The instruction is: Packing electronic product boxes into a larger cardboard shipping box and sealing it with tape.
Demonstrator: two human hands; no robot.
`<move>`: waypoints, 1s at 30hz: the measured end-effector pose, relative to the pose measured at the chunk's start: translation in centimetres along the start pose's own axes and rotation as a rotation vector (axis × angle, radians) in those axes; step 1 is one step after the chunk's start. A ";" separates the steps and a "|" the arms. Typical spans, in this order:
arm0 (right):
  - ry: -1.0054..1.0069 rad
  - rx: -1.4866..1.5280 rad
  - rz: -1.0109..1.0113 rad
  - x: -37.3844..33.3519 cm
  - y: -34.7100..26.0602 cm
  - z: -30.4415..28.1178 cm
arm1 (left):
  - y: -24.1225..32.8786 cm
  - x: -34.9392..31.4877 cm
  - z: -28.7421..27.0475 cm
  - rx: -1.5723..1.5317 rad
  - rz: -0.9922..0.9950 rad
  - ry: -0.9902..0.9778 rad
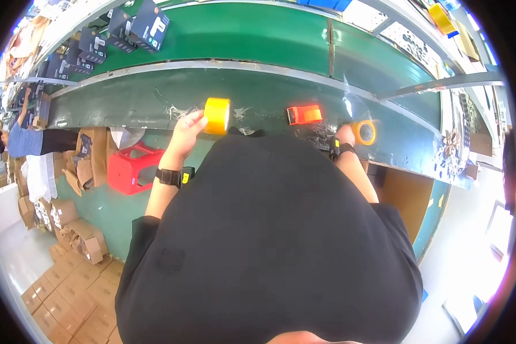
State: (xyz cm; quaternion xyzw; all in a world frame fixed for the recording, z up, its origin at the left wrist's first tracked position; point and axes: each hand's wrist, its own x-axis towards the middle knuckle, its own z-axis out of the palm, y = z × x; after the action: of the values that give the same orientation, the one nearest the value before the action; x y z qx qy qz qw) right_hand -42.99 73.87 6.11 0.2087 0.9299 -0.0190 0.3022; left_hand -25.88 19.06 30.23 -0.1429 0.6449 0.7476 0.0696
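Observation:
At the near edge of the dark green bench (269, 94), my left hand (187, 132) grips a wide roll of yellow tape (217, 116) by its left side, thumb and fingers closed on it. My right hand (345, 136) is closed against the left rim of a second yellow-orange tape roll (373, 133), whose round opening faces up; most of those fingers are hidden. Between the hands lies a red-orange tape dispenser (305, 114). Clear, crumpled scraps of film (180, 112) are scattered on the bench around the left roll and the dispenser.
A green conveyor belt (246, 31) runs behind the bench, carrying dark printed boxes (150, 26) at far left. Left of me stand a red plastic stool (129, 172) and stacked cartons (69, 286). Another person (26, 140) works farther left. A metal post (441, 85) crosses at right.

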 end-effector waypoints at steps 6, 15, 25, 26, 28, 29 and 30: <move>-0.317 1.535 -0.612 -17.8 -8.0 -14.2 | 8.2 1.9 4.5 -0.750 0.120 -0.509; -0.395 1.342 -1.243 -33.7 -6.6 -24.5 | 14.5 2.1 15.1 -0.146 0.210 -0.849; 0.712 0.831 -1.180 -36.4 0.0 -25.2 | 14.8 0.3 23.8 0.185 0.227 -0.860; 0.788 0.785 -1.193 -36.5 0.4 -24.9 | 14.3 0.2 24.3 0.116 0.237 -0.898; 0.837 0.813 -1.178 -35.8 1.4 -24.1 | 14.0 -0.6 25.1 0.120 0.162 -0.876; 0.886 0.826 -1.176 -35.6 1.9 -23.7 | 14.0 -1.0 25.5 0.115 0.100 -0.842; 0.884 0.833 -1.161 -36.5 2.5 -24.0 | 14.0 -1.3 25.7 0.120 0.088 -0.851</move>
State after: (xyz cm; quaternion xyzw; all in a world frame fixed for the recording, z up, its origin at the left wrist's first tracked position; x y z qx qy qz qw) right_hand -28.63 66.33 46.69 -0.2204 0.8392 -0.4299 -0.2497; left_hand -31.85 42.20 47.14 0.2103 0.6064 0.7034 0.3054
